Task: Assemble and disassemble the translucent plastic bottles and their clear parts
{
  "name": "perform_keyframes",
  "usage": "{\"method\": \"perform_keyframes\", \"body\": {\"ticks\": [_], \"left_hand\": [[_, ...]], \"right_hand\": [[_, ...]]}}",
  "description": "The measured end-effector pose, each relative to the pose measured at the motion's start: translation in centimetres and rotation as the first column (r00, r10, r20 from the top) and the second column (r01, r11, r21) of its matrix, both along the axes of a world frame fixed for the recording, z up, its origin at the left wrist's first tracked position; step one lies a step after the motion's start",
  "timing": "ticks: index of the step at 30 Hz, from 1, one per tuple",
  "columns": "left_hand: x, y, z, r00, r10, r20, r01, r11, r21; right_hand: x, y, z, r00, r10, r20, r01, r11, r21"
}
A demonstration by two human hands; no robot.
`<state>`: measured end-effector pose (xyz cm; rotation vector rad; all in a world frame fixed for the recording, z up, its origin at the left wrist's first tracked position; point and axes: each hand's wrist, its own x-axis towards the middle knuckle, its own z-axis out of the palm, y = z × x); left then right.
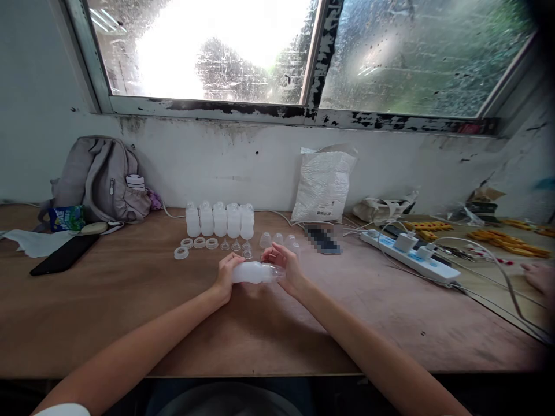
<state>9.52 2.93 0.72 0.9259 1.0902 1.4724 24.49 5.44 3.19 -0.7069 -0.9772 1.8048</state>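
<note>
A white baby bottle (248,273) lies sideways between my hands just above the table, its clear cap (273,273) pointing right. My left hand (225,279) is closed around the bottle's base. At the other end, the fingers of my right hand (287,267) curl around the cap. Beyond them stand several baby bottles with clear caps (219,219) in a row. In front of that row lie several white collar rings (199,242) and several clear nipples (236,245). Loose clear caps (278,240) stand just behind my right hand.
At the left are a grey backpack (97,179), a black phone (65,255) and a white tissue (37,242). A white plastic package (325,184) leans on the wall. Right of it lie a power strip (410,257), cables and yellow bundles (507,242). Another person's hand (540,277) shows at the right edge.
</note>
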Motion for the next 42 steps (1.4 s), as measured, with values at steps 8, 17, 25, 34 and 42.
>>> {"method": "perform_keyframes", "body": {"ticks": [8, 17, 25, 34, 42], "left_hand": [[-0.5, 0.9, 0.0, 0.860, 0.074, 0.506, 0.043, 0.976, -0.216], [-0.3, 0.7, 0.0, 0.852, -0.283, 0.439, 0.380, 0.913, -0.148], [-0.3, 0.9, -1.1, 0.921, -0.390, -0.009, 0.389, 0.921, -0.021], [-0.4, 0.3, -0.7, 0.853, -0.508, -0.114, 0.517, 0.854, 0.056], [-0.2, -0.4, -0.3, 0.823, -0.489, -0.289, 0.542, 0.827, 0.147]], "right_hand": [[-0.1, -0.5, 0.8, 0.998, 0.062, -0.014, -0.058, 0.973, 0.223], [-1.0, -1.1, 0.3, 0.989, -0.050, 0.143, -0.018, 0.898, 0.439], [-1.3, -1.0, -0.2, 0.941, -0.174, 0.292, 0.012, 0.876, 0.483], [-1.4, -1.1, 0.0, 0.898, -0.284, 0.337, 0.076, 0.853, 0.516], [-1.0, -1.3, 0.2, 0.926, -0.258, 0.274, 0.076, 0.841, 0.535]]}}
